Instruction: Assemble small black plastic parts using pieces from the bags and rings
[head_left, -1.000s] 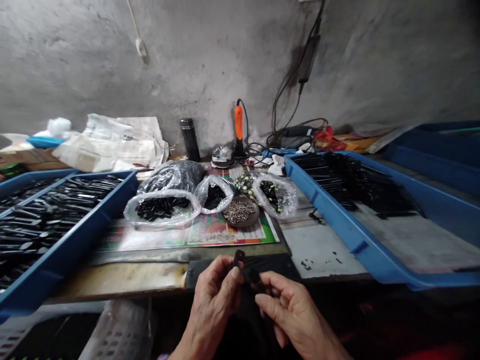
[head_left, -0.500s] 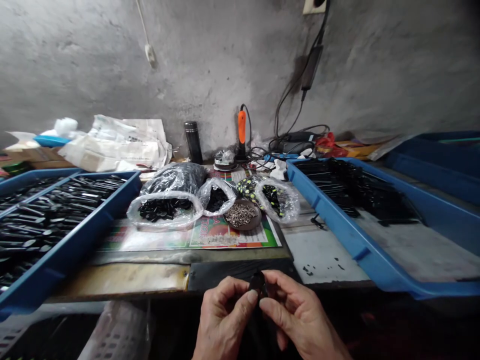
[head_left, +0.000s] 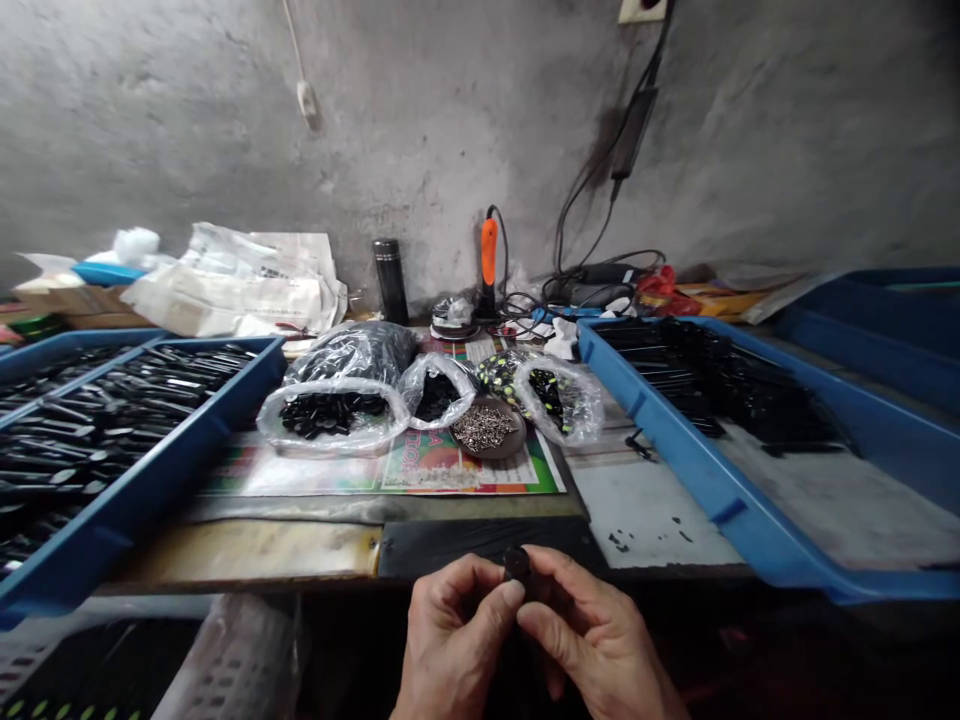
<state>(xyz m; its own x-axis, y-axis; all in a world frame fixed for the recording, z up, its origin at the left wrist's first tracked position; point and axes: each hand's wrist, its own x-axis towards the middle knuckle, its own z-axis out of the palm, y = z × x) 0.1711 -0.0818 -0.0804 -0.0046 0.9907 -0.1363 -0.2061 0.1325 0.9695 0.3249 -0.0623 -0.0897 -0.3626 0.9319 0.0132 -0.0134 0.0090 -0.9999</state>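
A small black plastic part (head_left: 516, 563) is pinched between my two hands at the table's front edge. My left hand (head_left: 459, 630) grips it with thumb and forefinger, the thumb lying across its near side. From the other side my right hand (head_left: 589, 630) holds the same part between thumb and fingers. Its lower end is lost against the dark below. Beyond the hands stands a round dish of small metal screws (head_left: 486, 428). Around it lie open plastic bags: one of black pieces (head_left: 334, 415), a smaller one (head_left: 437, 395), and one with black and yellow-green pieces (head_left: 559, 400).
A blue tray (head_left: 187, 450) full of black parts stands on the left, another blue tray (head_left: 697, 480) with long black parts on the right. At the back are an orange-handled tool (head_left: 489, 252), a black flask (head_left: 390, 282) and cables (head_left: 570, 200). Below left sits a basket (head_left: 225, 670).
The view has shifted slightly. My hands stay together on the black part, whose top now sits a little lower and appears turned.
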